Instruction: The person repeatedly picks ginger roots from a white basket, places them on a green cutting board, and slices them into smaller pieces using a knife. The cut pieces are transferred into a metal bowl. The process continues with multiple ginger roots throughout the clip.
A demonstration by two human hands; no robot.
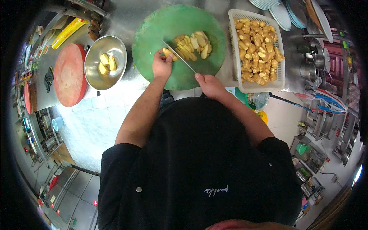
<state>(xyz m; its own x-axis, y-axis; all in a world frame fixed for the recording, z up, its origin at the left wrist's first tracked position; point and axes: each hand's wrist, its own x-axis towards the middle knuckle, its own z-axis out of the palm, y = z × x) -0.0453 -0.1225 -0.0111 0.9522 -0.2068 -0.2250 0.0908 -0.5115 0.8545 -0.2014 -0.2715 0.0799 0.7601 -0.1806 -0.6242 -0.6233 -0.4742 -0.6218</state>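
Note:
On a round green cutting board (155,26), my left hand (162,65) steadies a piece of ginger root (169,53) between thumb and fingers. My right hand (211,85) grips the handle of a kitchen knife (181,58), seen nearly edge-on. Its blade lies along the right side of that ginger piece; contact between them cannot be made out. Just right of the blade, sliced ginger (185,47) fans out on the board. Beside it rests a pile of peel-edged ginger offcuts (202,41).
A steel bowl (96,76) with several peeled ginger pieces (104,59) stands left of the board, against a round red board (70,76). A white plastic basket (260,88) heaped with ginger roots (256,51) is at the right. Stacked plates (296,13) stand behind it.

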